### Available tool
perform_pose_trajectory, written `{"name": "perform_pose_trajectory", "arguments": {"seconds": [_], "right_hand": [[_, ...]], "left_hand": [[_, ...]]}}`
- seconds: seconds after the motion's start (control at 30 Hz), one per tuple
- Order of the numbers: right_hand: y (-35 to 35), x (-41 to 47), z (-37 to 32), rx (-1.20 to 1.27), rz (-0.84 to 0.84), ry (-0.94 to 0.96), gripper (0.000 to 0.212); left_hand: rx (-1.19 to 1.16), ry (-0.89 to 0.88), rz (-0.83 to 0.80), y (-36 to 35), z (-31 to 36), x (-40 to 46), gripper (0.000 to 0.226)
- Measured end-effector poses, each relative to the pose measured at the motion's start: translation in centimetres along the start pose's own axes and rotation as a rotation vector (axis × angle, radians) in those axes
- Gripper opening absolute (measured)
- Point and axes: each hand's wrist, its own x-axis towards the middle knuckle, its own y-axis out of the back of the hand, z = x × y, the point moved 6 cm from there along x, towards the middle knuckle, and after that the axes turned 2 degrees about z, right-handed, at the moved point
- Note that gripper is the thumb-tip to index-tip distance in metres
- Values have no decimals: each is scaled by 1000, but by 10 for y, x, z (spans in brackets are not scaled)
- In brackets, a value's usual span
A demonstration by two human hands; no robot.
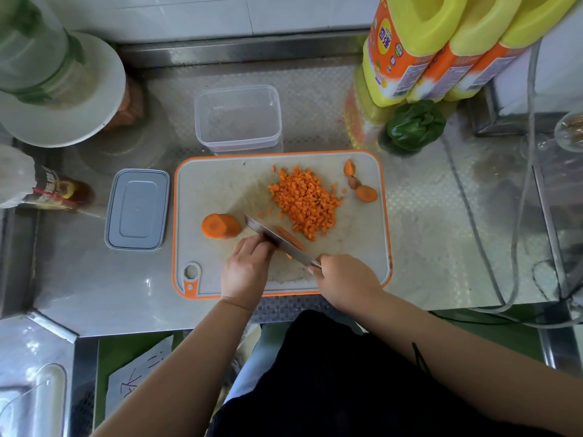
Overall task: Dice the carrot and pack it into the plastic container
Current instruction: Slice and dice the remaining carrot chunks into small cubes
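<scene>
Head view: cutting board with orange rim sits on the steel counter. Right hand has fingers wrapped round the handle of a knife; the blade runs diagonally up-left across the board. Left hand is beside the blade, fingers curled down onto carrot strips that lie under and just past the knife; the fingertips are hidden, so can't tell how tight the hold is. Pile of diced carrot is mid-board, right of centre, a few loose cubes scattered around it. Uncut carrot chunk lies on the board's left part, just left of the knife tip. Carrot end scraps sit near the board's far right corner.

Clear plastic container stands just behind the board, no carrot in it. Its grey lid lies flat on the counter just left of the board. Green pepper sits behind the board's right corner, in front of yellow bottles. White plate at far left.
</scene>
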Motion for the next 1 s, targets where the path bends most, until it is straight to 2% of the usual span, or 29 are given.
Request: {"name": "perform_pose_trajectory", "arguments": {"seconds": [0.27, 0.6, 0.9, 1.0], "right_hand": [[-7, 2, -4, -125, 52, 27, 29], [-3, 16, 3, 100, -96, -69, 31], [-11, 3, -3, 10, -16, -64, 34], [-15, 5, -10, 7, 7, -66, 30]], "left_hand": [[-7, 4, 4, -1, -1, -2, 8], [-19, -41, -29, 1, -3, 0, 12], [-26, -67, -23, 3, -3, 3, 5], [-25, -66, -17, 2, -4, 3, 9]]}}
